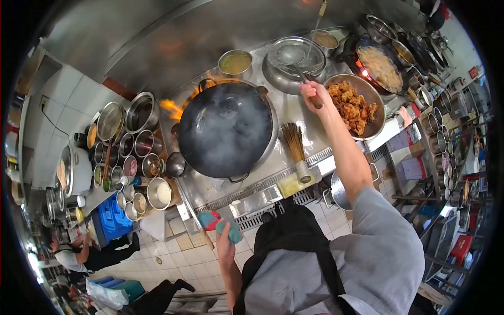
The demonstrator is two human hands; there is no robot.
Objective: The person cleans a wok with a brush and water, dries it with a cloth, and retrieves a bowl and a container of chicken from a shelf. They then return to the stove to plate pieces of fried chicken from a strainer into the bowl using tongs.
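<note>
My right hand (315,95) is closed round the wooden grip of a ladle (290,54). The ladle's bowl lies over a round steel pot (277,73) at the back of the stove. Low in front of the stove, my left hand (226,244) is closed on a folded green and red cloth (231,231). A black wok (223,131) sits smoking on a burner, with flames along its left rim. Right of it, a bamboo wok brush (295,147) lies on the steel top. Browned fried pieces fill a steel bowl (375,100) beneath my right forearm.
Another wok (379,68) with pale bubbling contents stands over fire at the right. Several seasoning pots (148,143) crowd the left counter near a resting ladle (175,164). A pot of yellowish liquid (235,63) stands behind the wok. Another person (79,252) is at the far left.
</note>
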